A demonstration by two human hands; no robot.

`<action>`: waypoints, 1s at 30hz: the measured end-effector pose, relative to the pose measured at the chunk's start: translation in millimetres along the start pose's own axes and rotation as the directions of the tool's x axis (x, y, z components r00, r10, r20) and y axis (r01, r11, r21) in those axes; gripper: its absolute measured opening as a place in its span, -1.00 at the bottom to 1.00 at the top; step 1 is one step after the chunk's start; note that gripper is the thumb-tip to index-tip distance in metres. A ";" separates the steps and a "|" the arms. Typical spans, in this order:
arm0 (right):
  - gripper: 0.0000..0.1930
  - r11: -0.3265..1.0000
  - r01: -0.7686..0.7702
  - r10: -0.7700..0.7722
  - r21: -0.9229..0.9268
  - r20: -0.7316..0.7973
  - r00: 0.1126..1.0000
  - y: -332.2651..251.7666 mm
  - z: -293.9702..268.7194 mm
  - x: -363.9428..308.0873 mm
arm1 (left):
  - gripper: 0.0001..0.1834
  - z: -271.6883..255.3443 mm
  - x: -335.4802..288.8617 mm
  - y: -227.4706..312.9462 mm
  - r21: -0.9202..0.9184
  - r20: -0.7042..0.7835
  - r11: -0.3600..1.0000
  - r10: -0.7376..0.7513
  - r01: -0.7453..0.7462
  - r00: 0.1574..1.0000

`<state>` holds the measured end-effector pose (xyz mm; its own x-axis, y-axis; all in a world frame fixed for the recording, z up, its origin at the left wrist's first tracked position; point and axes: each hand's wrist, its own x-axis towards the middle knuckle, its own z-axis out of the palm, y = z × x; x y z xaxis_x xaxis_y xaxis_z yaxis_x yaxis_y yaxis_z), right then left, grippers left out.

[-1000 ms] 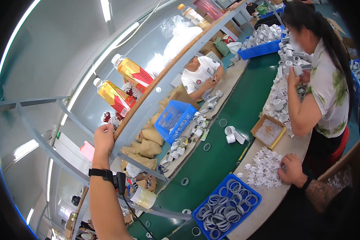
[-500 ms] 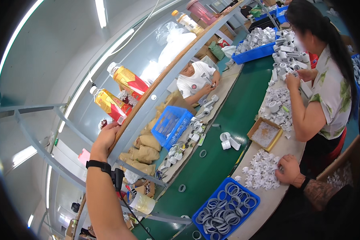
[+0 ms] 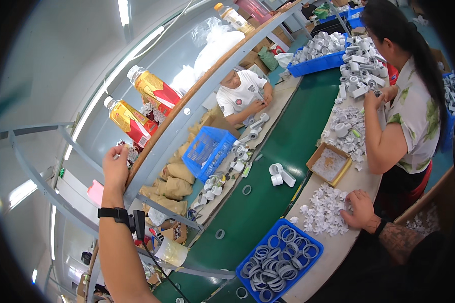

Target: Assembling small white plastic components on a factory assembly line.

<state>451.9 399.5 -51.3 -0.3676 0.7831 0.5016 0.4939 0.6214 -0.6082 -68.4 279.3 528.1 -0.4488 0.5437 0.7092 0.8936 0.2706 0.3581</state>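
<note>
My left hand (image 3: 116, 165) is raised beside the wooden edge of the shelf (image 3: 162, 130), thumb and fingers pinched together. Whatever is between the fingertips is too small to make out. Close to it on the shelf lies a cluster of small dark-red and white parts (image 3: 133, 153), partly behind the hand. On the right, my right hand (image 3: 360, 209) rests at the edge of a pile of small white plastic pieces (image 3: 324, 209), its thumb and fingers apart. Left of that pile stands a blue tray (image 3: 242, 266) of grey rings (image 3: 280, 257).
Two yellow-and-red bottles (image 3: 129, 120) stand on the shelf. A green conveyor belt (image 3: 258, 214) runs past the worktop, carrying white fittings (image 3: 280, 175) and loose rings. Beyond the white pieces sits an open carton (image 3: 330, 164). One co-worker (image 3: 414, 106) is at right, another (image 3: 242, 96) across the belt.
My left hand has come away from the shelf edge, its fingers now pinched up in view. My right hand stays by the white pieces. The whole view has shifted slightly.
</note>
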 end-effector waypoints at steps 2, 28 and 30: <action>-0.49 0.999 -0.013 0.014 0.030 -0.042 0.999 -5.3 2.9 -0.4 | -0.67 -9.2 -19.0 -9.1 0.077 -0.171 0.989 0.137 -0.126 0.976; -0.86 0.450 0.250 -0.597 0.857 0.081 0.799 -298.4 -45.6 102.0 | -0.53 70.7 -422.9 50.2 -0.906 0.401 0.140 -0.021 0.400 0.916; -0.88 0.490 0.238 -0.587 0.838 0.116 0.801 -299.0 -44.7 98.5 | -0.56 69.8 -427.1 39.7 -0.897 0.416 0.157 -0.019 0.414 0.909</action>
<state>303.2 289.8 207.5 -0.6762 0.2649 0.6875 -0.5059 0.5115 -0.6946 159.0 113.4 197.1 -0.4240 0.8195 0.3854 -0.0483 -0.4454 0.8940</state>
